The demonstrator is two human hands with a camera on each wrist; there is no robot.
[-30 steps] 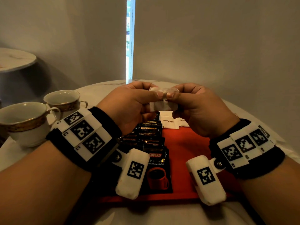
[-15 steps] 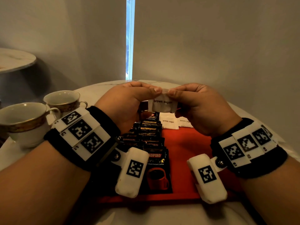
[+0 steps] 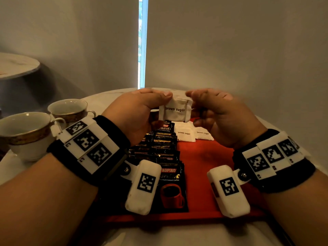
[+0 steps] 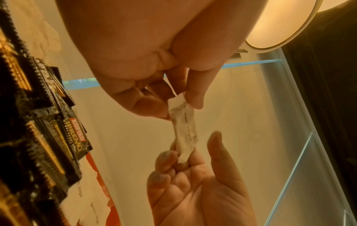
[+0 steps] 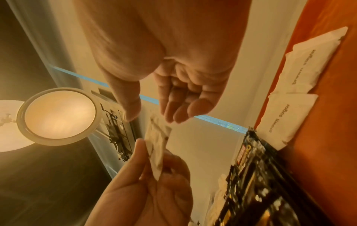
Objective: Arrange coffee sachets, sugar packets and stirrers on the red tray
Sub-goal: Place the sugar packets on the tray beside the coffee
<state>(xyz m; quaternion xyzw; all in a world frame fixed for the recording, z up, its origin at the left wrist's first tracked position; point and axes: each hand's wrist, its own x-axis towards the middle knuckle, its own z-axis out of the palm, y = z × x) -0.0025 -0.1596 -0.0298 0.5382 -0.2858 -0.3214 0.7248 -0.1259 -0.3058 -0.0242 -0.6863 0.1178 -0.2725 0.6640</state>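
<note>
A white "brown sugar" packet (image 3: 174,110) (image 4: 183,130) (image 5: 157,146) hangs above the far end of the red tray (image 3: 204,157). My left hand (image 3: 166,96) (image 4: 179,100) (image 5: 152,152) pinches its top left corner between thumb and fingers. My right hand (image 3: 190,102) (image 4: 193,149) (image 5: 150,117) is at the packet's right end, fingers relaxed and touching it, thumb apart. A row of overlapping black Kopiko coffee sachets (image 3: 159,153) fills the tray's left side. Two more sugar packets (image 3: 184,134) (image 3: 203,134) lie at the tray's far edge. No stirrers show.
Two gold-rimmed white cups (image 3: 26,132) (image 3: 68,110) stand on the white round table (image 3: 106,96) left of the tray. A second round table (image 3: 16,64) is at the far left. The tray's right half is bare red.
The sugar packet has turned from bunched up to flat with its print facing me. The right thumb has come off the packet, which the left hand still pinches.
</note>
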